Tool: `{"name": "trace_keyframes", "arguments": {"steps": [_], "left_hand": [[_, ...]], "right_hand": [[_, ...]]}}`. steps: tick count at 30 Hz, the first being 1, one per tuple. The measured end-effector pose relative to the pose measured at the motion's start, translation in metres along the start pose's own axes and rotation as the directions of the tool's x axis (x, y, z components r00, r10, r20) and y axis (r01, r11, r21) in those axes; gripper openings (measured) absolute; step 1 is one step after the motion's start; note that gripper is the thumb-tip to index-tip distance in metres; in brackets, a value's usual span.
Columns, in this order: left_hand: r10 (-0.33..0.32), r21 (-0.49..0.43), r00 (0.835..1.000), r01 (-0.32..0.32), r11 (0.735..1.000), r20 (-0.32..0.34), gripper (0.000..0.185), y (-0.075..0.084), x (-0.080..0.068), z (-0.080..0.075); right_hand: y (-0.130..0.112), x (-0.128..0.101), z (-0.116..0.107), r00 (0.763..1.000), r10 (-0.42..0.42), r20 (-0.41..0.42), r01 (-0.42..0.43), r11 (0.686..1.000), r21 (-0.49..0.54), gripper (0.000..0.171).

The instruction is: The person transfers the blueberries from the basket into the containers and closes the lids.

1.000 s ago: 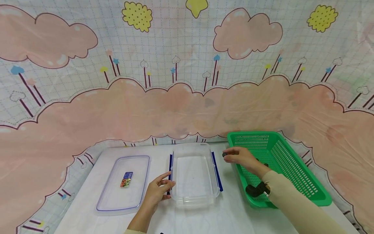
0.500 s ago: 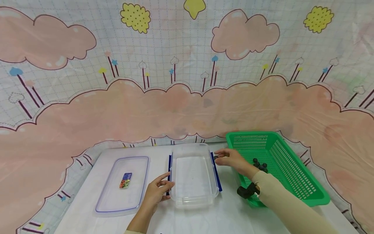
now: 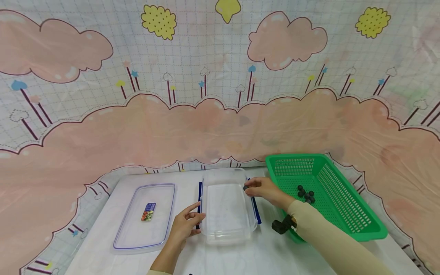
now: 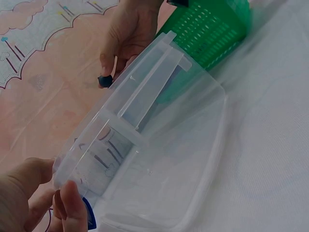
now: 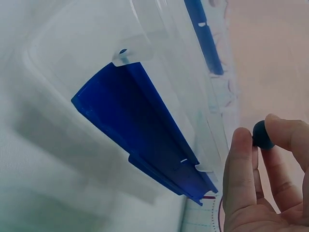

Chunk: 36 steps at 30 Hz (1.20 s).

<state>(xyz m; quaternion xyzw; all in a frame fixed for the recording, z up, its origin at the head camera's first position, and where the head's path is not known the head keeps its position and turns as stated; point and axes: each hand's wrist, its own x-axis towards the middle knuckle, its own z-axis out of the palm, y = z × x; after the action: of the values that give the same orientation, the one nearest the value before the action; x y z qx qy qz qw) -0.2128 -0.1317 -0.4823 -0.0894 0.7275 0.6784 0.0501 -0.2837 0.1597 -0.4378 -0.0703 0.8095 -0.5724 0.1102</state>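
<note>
A clear plastic food container (image 3: pixel 229 237) with blue side latches (image 5: pixel 133 123) stands uncovered on the white table. My left hand (image 3: pixel 185 228) grips its left rim, with the thumb over the edge and fingers outside beside the latch. My right hand (image 3: pixel 267 191) is over the container's right rim. Between thumb and fingertips it pinches a small, dark, blueberry-like ball (image 5: pixel 263 135). The ball (image 4: pixel 105 81) also shows past the container's upper edge in the left wrist view. Several similar dark balls (image 3: pixel 307 195) lie in the green basket (image 3: pixel 347 191) at the right.
The container's clear lid (image 3: pixel 161 233), with a blue seal line and a printed label (image 3: pixel 149 212), lies flat at the left. A patterned cloth (image 3: pixel 192 130) hangs behind the table. A black wrist camera (image 3: pixel 282 225) sticks out below my right wrist.
My right hand has moved left with the dark ball, from the basket's near-left edge to above the container's right rim. More balls in the basket are uncovered. The left hand keeps its place.
</note>
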Motion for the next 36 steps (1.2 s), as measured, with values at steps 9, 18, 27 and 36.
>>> {"name": "trace_keyframes", "arguments": {"steps": [9,18,27,36], "left_hand": [[0.0,-0.002,1.0,0.0,1.0,-0.002,0.056,0.001,-0.001,0.0],[-0.001,-0.014,1.0,0.001,1.0,0.003,0.057,0.002,-0.003,0.0],[-0.009,-0.007,1.0,0.009,1.0,-0.007,0.056,0.0,-0.003,0.002],[-0.011,-0.012,1.0,0.011,1.0,0.0,0.058,-0.001,-0.002,0.002]], "right_hand": [[-0.007,0.008,0.003,0.998,-0.046,0.033,0.044,0.998,0.038,0.034],[-0.019,0.018,0.018,1.0,0.002,0.024,-0.002,1.0,0.018,0.028],[-0.018,0.034,0.037,1.0,-0.017,0.004,0.017,0.996,0.089,0.031],[-0.022,0.045,0.042,0.997,0.062,-0.048,-0.059,0.996,0.073,0.033]]}}
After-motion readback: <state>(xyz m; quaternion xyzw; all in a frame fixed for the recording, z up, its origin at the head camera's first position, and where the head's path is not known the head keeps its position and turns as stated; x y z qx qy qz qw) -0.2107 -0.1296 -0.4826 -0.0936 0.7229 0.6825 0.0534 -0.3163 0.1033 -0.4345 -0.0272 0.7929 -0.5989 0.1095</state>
